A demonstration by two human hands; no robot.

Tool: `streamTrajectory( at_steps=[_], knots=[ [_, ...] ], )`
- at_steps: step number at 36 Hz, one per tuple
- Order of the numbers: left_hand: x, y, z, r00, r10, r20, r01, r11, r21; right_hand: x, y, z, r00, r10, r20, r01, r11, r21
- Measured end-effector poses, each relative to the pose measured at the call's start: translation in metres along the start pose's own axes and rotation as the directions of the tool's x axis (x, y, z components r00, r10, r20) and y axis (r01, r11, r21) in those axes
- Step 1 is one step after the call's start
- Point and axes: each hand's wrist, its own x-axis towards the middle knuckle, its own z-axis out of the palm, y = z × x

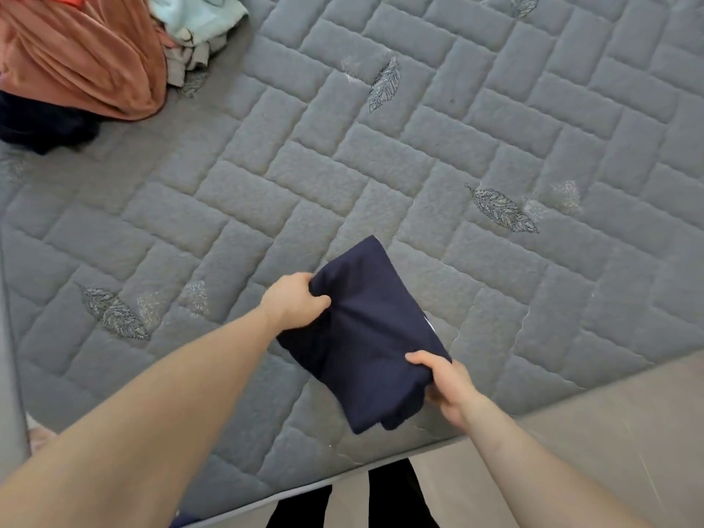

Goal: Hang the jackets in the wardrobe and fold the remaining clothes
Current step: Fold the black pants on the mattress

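Note:
A folded navy garment [365, 329] lies near the front edge of the grey quilted mattress [419, 146]. My left hand [293, 301] grips its left edge, thumb on top and fingers curled under the fabric. My right hand [445, 386] pinches its lower right corner, thumb on top. At the far left corner sits a pile of unfolded clothes: a rust-orange garment [76, 59], a pale blue one [198, 13], a grey one [192, 51] and a dark navy one [42, 127].
The mattress edge [343, 478] runs diagonally across the bottom, with beige floor [609, 432] to the right. My dark trouser legs [396, 497] show below the edge. A grey upright panel [9, 367] stands at the left.

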Motion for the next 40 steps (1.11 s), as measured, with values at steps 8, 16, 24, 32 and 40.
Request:
streamTrajectory(
  at_steps=[8, 16, 24, 32, 40],
  knots=[
    [-0.059, -0.039, 0.058, 0.962, -0.248, 0.116, 0.272, 0.917, -0.291, 0.01, -0.052, -0.017, 0.968, -0.249, -0.017, 0.232, 0.926, -0.299],
    [-0.073, -0.003, 0.097, 0.854, 0.52, -0.002, -0.507, 0.833, 0.222, 0.012, -0.043, -0.009, 0.975, -0.223, -0.002, 0.209, 0.915, -0.346],
    [-0.048, 0.024, 0.093, 0.961, 0.142, 0.239, 0.033, 0.796, -0.604, -0.018, -0.053, 0.023, 0.926, -0.321, 0.197, 0.368, 0.884, -0.29],
    [-0.06, -0.015, 0.047, 0.927, 0.056, 0.372, 0.363, 0.126, -0.923, -0.041, -0.054, 0.11, 0.891, -0.315, 0.326, 0.381, 0.91, -0.161],
    [-0.06, -0.063, 0.053, 0.963, -0.25, -0.105, 0.138, 0.783, -0.606, -0.027, -0.035, 0.149, 0.856, -0.323, 0.403, 0.495, 0.736, -0.461]
  ],
)
